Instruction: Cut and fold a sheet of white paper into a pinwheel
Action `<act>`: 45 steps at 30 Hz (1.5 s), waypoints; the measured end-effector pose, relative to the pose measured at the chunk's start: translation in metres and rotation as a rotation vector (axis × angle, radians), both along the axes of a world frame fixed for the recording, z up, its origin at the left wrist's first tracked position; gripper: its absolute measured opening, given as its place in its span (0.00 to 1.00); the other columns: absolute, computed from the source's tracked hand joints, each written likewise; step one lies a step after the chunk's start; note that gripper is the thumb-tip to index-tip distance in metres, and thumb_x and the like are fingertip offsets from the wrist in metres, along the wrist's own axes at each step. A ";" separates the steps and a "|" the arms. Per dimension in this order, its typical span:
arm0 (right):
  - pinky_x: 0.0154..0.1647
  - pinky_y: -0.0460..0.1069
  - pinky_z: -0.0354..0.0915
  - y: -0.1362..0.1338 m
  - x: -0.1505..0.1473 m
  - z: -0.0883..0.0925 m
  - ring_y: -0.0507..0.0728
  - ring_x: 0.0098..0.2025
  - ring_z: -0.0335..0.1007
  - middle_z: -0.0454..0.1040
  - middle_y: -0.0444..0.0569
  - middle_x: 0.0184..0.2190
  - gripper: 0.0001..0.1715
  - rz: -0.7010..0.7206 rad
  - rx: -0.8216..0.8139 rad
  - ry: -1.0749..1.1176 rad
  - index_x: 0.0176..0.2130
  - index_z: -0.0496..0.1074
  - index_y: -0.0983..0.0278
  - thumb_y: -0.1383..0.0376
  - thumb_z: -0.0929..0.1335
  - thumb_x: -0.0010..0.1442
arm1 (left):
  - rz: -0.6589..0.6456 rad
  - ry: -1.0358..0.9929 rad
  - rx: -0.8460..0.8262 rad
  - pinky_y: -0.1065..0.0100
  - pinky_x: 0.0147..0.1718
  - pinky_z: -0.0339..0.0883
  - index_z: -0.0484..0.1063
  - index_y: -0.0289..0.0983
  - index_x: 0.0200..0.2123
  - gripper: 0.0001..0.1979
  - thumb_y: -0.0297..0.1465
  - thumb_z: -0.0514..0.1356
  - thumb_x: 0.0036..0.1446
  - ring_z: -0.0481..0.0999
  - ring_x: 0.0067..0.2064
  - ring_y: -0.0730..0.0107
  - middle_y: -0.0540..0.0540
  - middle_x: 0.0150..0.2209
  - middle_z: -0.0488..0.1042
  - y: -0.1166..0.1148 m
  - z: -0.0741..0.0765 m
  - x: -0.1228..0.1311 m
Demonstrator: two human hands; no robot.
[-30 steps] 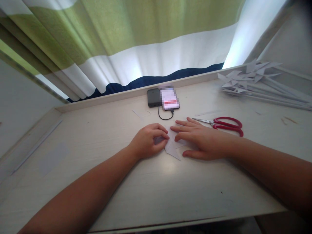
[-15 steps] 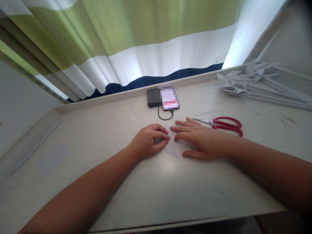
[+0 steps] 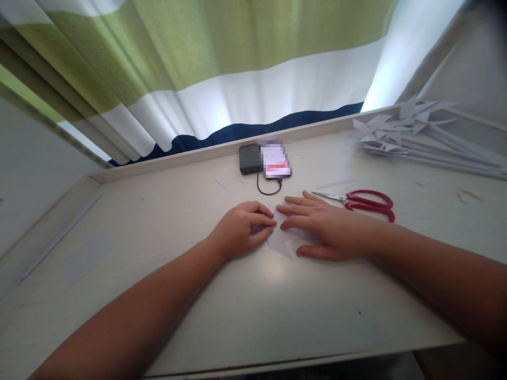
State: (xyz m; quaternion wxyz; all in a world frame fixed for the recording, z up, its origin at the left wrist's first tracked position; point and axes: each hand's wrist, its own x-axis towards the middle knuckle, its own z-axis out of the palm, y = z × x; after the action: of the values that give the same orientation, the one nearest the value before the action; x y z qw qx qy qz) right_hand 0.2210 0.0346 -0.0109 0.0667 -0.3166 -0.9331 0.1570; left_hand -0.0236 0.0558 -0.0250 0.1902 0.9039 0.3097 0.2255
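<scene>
A small white piece of cut paper (image 3: 280, 247) lies on the table between my two hands, with pointed corners showing. My left hand (image 3: 245, 228) has its thumb and fingertips drawn together at the paper's left side, pinching or pressing it. Flat over the right side, my right hand (image 3: 330, 229) has its fingers spread, fingertips resting on or beside the paper. Its palm and fingers hide part of the sheet. Just beyond the right hand lie red-handled scissors (image 3: 370, 199), blades pointing left.
Beyond the hands are a dark power bank (image 3: 249, 158) and a phone (image 3: 276, 160) with a short cable. Several white paper pinwheels on sticks (image 3: 412, 129) lie at the back right. On the left are a flat paper sheet (image 3: 89, 257) and a thin paper stick (image 3: 59, 240).
The fingers of my right hand have shifted very slightly on the paper, the middle ones a little to the left. Otherwise both hands and the objects stay in place.
</scene>
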 end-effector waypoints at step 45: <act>0.64 0.73 0.38 -0.002 -0.002 -0.001 0.72 0.68 0.41 0.53 0.50 0.67 0.30 0.020 0.052 -0.010 0.58 0.66 0.58 0.51 0.67 0.58 | 0.087 0.491 0.304 0.57 0.43 0.65 0.74 0.37 0.47 0.13 0.30 0.53 0.64 0.71 0.44 0.59 0.42 0.42 0.76 -0.028 0.018 0.011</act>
State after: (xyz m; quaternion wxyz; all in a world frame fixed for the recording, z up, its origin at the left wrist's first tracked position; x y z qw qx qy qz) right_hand 0.2190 0.0331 -0.0117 0.0686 -0.3062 -0.9403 0.1318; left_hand -0.0128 0.0282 -0.0070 -0.0378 0.9355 0.3476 0.0520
